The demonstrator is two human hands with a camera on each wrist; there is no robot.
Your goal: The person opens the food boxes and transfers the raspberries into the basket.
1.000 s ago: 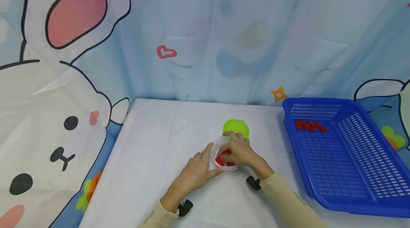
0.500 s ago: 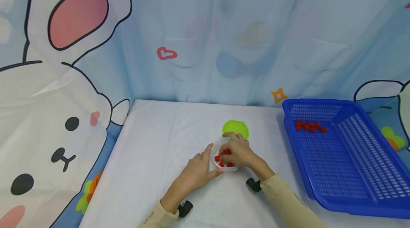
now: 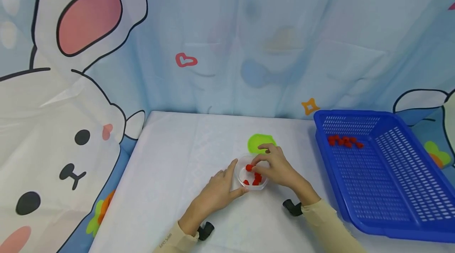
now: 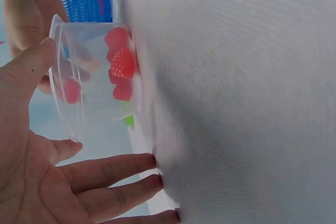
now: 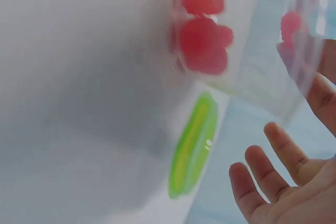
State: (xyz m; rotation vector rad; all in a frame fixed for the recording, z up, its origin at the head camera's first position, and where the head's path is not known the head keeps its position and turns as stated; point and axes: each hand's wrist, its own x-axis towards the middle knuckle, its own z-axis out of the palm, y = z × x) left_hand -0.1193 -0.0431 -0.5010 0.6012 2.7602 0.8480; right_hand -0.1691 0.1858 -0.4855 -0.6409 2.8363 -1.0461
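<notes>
My left hand [image 3: 217,190] holds a clear plastic tub [image 4: 97,111] upright on the table, thumb and index finger at opposite sides of its rim. Its other fingers spread toward the cloth in the left wrist view. Between the thumb and index finger of my right hand [image 3: 278,167] a small red raspberry [image 3: 249,167] is pinched, inside the tub near the rim. Several more raspberries [image 4: 123,62] lie on the tub's bottom, with bumpy skin showing on one. Just behind the tub is a round green lid [image 3: 256,142], partly covered by the right hand in the head view.
A large blue plastic basket [image 3: 394,217] stands on the right of the white-covered table [image 3: 177,158]. Several red raspberries [image 3: 345,141] sit in its far left corner. A printed blue curtain [image 3: 220,79] hangs behind the table's back edge.
My right hand has risen from the tub's bottom and shifted right, bringing a raspberry up between its fingertips. The left hand and tub stay in place.
</notes>
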